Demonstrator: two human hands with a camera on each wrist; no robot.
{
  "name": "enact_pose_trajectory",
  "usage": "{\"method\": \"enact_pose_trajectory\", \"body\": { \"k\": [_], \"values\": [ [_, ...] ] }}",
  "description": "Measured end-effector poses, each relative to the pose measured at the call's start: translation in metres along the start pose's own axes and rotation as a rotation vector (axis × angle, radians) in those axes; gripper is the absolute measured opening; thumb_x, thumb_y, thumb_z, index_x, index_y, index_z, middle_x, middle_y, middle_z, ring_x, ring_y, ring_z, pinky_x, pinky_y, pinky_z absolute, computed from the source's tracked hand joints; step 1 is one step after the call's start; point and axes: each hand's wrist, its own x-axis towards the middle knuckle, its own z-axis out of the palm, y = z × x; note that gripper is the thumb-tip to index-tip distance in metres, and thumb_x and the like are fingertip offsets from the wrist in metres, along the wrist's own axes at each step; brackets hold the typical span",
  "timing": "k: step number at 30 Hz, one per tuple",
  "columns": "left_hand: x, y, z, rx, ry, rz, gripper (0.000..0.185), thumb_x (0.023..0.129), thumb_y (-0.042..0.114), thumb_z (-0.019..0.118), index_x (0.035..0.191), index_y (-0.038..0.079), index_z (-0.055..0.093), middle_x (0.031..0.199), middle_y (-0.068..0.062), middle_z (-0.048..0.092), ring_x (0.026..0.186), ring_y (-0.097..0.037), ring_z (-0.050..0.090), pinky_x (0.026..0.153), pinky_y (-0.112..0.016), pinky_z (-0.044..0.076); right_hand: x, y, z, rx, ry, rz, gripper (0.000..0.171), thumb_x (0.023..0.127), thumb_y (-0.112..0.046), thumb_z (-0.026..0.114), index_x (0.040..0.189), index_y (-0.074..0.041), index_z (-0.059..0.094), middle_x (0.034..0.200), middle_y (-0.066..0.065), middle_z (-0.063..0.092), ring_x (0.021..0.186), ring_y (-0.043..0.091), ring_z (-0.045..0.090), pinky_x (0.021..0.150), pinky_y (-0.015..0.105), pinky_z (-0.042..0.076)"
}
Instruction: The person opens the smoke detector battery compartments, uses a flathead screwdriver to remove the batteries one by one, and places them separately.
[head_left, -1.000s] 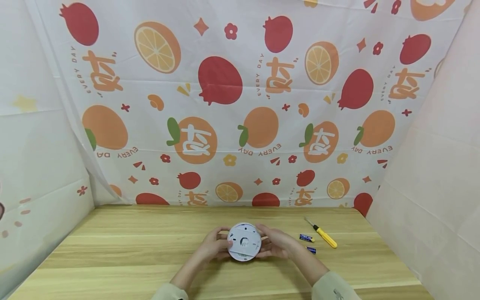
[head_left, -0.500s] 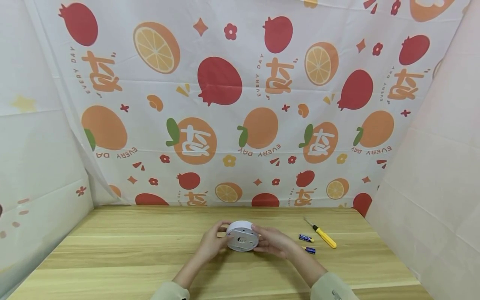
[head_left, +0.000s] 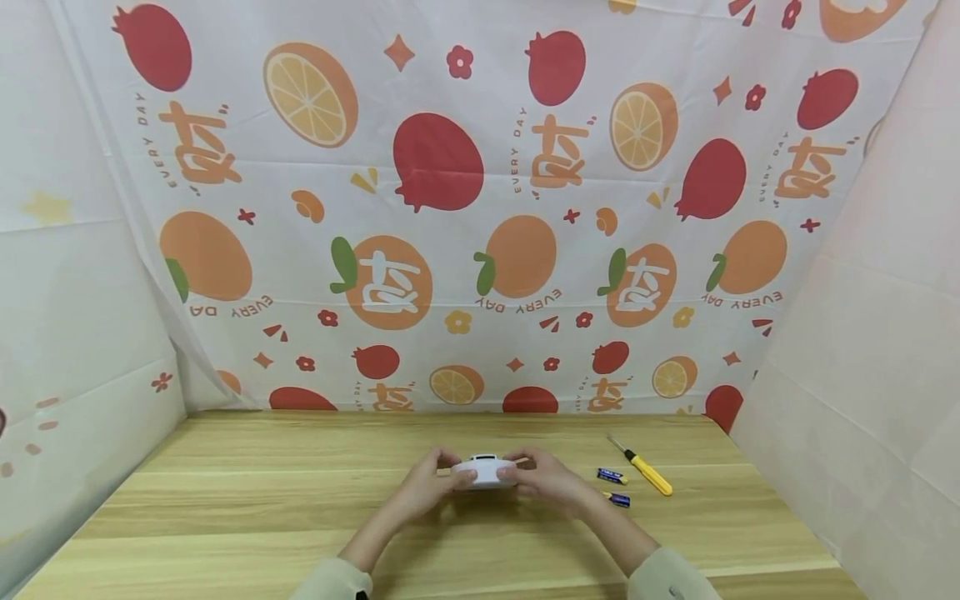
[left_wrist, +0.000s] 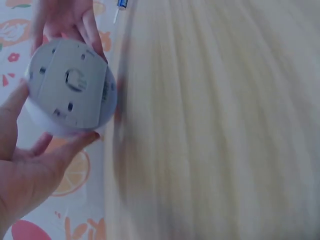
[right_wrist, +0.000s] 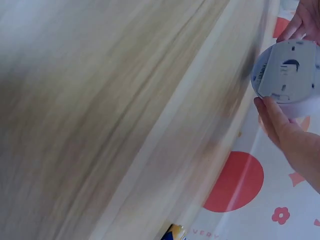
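Observation:
A round white smoke alarm (head_left: pixel 485 473) is held just above the table between both hands, edge toward the head camera. My left hand (head_left: pixel 429 485) grips its left side with the thumb on the near rim. On the right side, my right hand (head_left: pixel 553 481) grips it the same way, thumb in front and fingers behind. The left wrist view shows the flat backing plate (left_wrist: pixel 55 95) with small slots and a round central opening. That same underside of the smoke alarm (right_wrist: pixel 287 75) appears in the right wrist view.
Two blue batteries, one farther back (head_left: pixel 612 476) and one nearer (head_left: pixel 617 499), lie right of the hands. A yellow-handled screwdriver (head_left: pixel 651 473) lies beyond them on the wooden table (head_left: pixel 300 500). A fruit-print cloth (head_left: pixel 480 333) hangs along the back edge.
Both hands have tipped the smoke alarm: its slotted back faced the head camera, and now the white rim does. The hands stay in nearly the same place, thumbs now on the near rim.

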Motion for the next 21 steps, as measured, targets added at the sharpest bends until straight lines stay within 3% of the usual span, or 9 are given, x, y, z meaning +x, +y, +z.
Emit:
{"method": "enact_pose_trajectory", "body": {
  "k": [6, 12, 18, 21],
  "values": [
    [0.001, -0.012, -0.002, -0.04, -0.179, 0.048, 0.065, 0.077, 0.009, 0.074, 0.121, -0.022, 0.038, 0.119, -0.036, 0.045, 0.111, -0.045, 0.046, 0.092, -0.046, 0.043, 0.0, 0.006, -0.001, -0.244, -0.044, -0.087, 0.062, 0.079, -0.019, 0.073, 0.128, 0.006, 0.045, 0.12, 0.015, 0.052, 0.108, 0.027, 0.05, 0.092, 0.04, 0.044],
    [0.002, -0.017, 0.0, 0.051, -0.203, 0.1, 0.073, 0.069, 0.005, 0.079, 0.121, -0.024, 0.037, 0.117, -0.034, 0.049, 0.109, -0.04, 0.049, 0.094, -0.049, 0.04, 0.0, 0.01, 0.007, -0.441, -0.046, -0.138, 0.071, 0.075, -0.022, 0.077, 0.13, 0.006, 0.042, 0.125, 0.018, 0.048, 0.113, 0.03, 0.047, 0.094, 0.039, 0.043],
    [0.0, -0.013, 0.001, 0.173, -0.22, 0.147, 0.077, 0.064, 0.003, 0.081, 0.123, -0.022, 0.039, 0.119, -0.034, 0.048, 0.112, -0.043, 0.044, 0.097, -0.054, 0.034, -0.003, 0.012, 0.016, -0.694, -0.011, -0.209, 0.079, 0.069, -0.028, 0.081, 0.129, 0.006, 0.043, 0.117, 0.014, 0.048, 0.105, 0.024, 0.049, 0.093, 0.036, 0.043],
    [0.0, -0.013, 0.001, 0.199, -0.233, 0.149, 0.077, 0.063, 0.0, 0.081, 0.123, -0.021, 0.039, 0.12, -0.035, 0.046, 0.113, -0.045, 0.042, 0.098, -0.055, 0.033, -0.004, 0.012, 0.019, -0.756, 0.004, -0.229, 0.082, 0.067, -0.03, 0.082, 0.13, 0.004, 0.043, 0.115, 0.012, 0.047, 0.102, 0.021, 0.051, 0.092, 0.036, 0.044]
  ]
}}
